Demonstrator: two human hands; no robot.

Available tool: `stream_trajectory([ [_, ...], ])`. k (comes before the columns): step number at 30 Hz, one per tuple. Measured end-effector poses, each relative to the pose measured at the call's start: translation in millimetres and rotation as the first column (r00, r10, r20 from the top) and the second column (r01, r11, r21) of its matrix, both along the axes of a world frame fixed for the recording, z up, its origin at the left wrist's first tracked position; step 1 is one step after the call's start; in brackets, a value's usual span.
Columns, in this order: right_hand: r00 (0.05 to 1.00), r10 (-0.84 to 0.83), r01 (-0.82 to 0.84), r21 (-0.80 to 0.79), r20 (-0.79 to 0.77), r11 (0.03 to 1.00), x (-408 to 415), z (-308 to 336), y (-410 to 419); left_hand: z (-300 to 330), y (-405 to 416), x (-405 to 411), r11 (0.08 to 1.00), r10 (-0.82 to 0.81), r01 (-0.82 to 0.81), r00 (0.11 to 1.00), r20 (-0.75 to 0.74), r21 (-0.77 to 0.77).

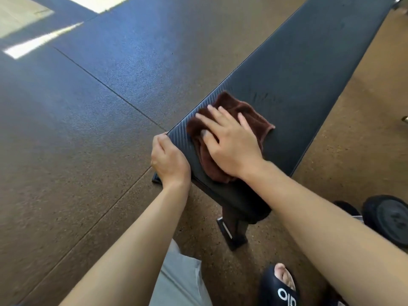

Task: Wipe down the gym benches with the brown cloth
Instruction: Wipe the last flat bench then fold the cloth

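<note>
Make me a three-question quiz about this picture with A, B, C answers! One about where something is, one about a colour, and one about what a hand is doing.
1. Where is the cloth?
A. On the floor
B. On the near end of the bench
C. Hanging from a shelf

2. What colour is the cloth?
A. Brown
B. Yellow
C. White

3. What is the left hand doing?
A. Pointing up in the air
B. Holding a bottle
C. Gripping the side edge of the bench

Answers:
1. B: the cloth lies on the padded top of the bench, near the end closest to the person, under the flat right hand.
2. A: it is a dark reddish brown against the black pad.
3. C: the left hand is curled around the pad's left edge, at the near corner.
</note>
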State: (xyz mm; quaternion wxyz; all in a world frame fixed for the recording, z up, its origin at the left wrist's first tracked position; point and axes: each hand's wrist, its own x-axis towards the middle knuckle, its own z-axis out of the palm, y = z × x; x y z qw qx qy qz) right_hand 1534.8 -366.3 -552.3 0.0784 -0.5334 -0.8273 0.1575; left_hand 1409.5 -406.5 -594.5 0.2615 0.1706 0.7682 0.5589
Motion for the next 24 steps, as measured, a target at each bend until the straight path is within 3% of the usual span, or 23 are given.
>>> stream_trajectory([
  [4,0.994,-0.108,0.108,0.032,-0.009,0.994,-20.0,-6.2,12.5,0.0,0.2,1.3,1.000,-0.010,0.010,1.000,-0.003,0.008],
  [9,0.999,0.030,-0.029,0.045,-0.021,0.999,13.5,-0.7,-90.0,-1.1,1.9,-2.7,1.000,-0.028,0.028,1.000,0.006,0.005],
  [13,0.998,0.040,-0.038,0.032,-0.051,0.999,-0.2,-1.8,-45.3,4.3,0.6,-8.5,0.993,-0.118,0.119,0.992,0.046,-0.022],
  [16,0.999,-0.029,0.028,-0.017,-0.037,0.999,-26.9,-2.7,-8.2,14.1,-2.6,-21.9,0.959,-0.250,0.257,0.966,0.064,-0.123],
  [17,0.998,-0.028,0.024,-0.059,-0.062,0.998,-30.4,-3.3,-3.1,20.9,-4.5,-24.9,0.951,-0.269,0.271,0.962,0.036,-0.146],
  [19,0.931,-0.079,0.004,-0.209,-0.356,0.978,-20.7,6.7,-2.8,41.5,-12.9,-23.7,0.957,-0.291,0.279,0.935,-0.202,-0.086],
  [20,0.844,-0.153,0.040,-0.224,-0.515,0.974,-7.2,11.6,-4.4,54.7,-16.5,-18.7,0.940,-0.315,0.340,0.857,-0.409,-0.013],
  [21,0.768,-0.231,0.141,-0.195,-0.598,0.971,9.0,14.4,-6.0,64.9,-16.5,-11.1,0.897,-0.345,0.441,0.719,-0.603,0.012],
  [22,0.748,-0.308,0.278,-0.144,-0.588,0.950,27.1,13.4,-7.3,70.1,-13.2,-2.8,0.835,-0.398,0.547,0.531,-0.749,-0.056],
  [24,0.803,-0.446,0.463,-0.058,-0.395,0.885,55.1,6.9,-13.7,66.2,-2.2,13.7,0.696,-0.585,0.611,0.177,-0.791,-0.378],
])
